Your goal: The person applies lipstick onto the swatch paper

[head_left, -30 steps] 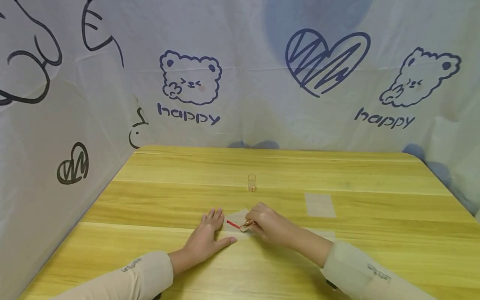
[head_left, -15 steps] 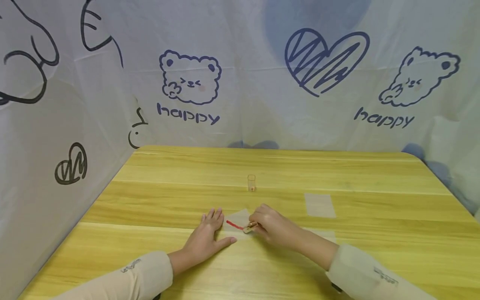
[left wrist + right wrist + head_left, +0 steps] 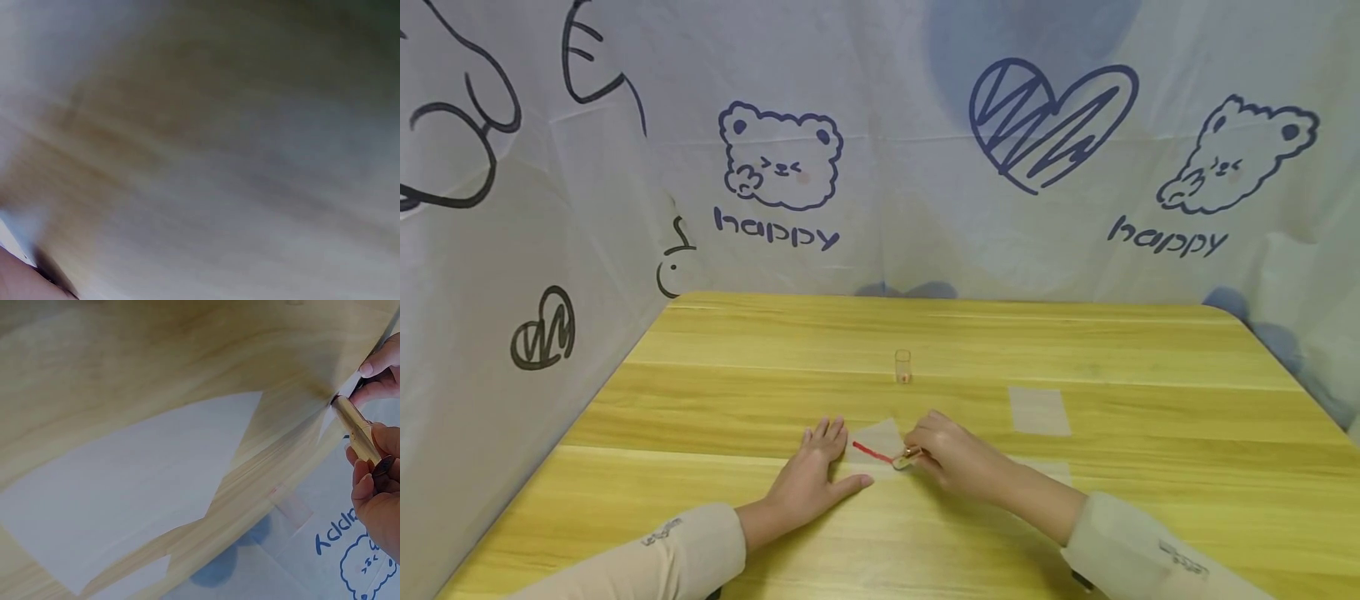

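My right hand (image 3: 953,450) pinches a gold-coloured lipstick tube (image 3: 357,425) between thumb and fingers, its end down on a small white paper (image 3: 876,433). A red line (image 3: 871,452) runs across that paper up to the tube's end. Flat at the paper's left edge lies my left hand (image 3: 811,477), fingers spread and thumb out to the right. The right hand covers the paper's right part. In the left wrist view only a blurred bit of the left hand (image 3: 25,278) shows at the lower corner.
A small clear case or cap (image 3: 903,367) stands farther back on the wooden table (image 3: 760,333). To the right lies a white paper sheet (image 3: 1040,411), with another sheet (image 3: 1045,471) nearer, partly behind the right arm. A drawn-on white cloth (image 3: 895,192) hangs behind.
My right hand has slid slightly right and toward me with the lipstick, and the red line has grown longer behind it. The left hand has stayed in place.
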The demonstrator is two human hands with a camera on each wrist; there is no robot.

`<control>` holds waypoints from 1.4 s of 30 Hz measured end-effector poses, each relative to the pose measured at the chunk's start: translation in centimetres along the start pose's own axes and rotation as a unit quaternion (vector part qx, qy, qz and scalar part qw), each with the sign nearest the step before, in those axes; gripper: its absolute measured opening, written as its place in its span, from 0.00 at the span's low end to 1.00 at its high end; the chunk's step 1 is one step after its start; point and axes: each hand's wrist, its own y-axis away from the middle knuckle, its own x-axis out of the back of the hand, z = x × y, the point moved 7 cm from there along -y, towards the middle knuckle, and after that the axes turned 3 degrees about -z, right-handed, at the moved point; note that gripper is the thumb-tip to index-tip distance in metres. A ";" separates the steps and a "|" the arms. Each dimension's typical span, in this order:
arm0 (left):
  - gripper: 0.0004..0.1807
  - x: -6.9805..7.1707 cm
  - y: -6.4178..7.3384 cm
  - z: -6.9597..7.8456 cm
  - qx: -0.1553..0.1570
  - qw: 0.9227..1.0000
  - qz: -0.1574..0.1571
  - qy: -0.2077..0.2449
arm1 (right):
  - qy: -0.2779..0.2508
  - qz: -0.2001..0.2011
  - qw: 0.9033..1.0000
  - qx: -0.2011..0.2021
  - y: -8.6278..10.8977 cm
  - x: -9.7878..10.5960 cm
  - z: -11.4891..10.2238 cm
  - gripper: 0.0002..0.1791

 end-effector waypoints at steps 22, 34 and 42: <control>0.42 -0.1 0.0 -0.1 -0.002 1.000 0.002 -0.003 | 0.005 0.004 1.000 0.001 0.7 0.1 0.2 0.06; 0.42 -0.1 -0.1 0.0 -0.004 1.000 0.003 -0.003 | -0.070 0.009 0.996 -0.052 1.1 0.9 1.7 0.09; 0.41 -0.1 0.0 0.0 -0.006 1.000 0.009 -0.003 | -0.124 0.054 0.987 -0.084 1.6 1.7 2.7 0.09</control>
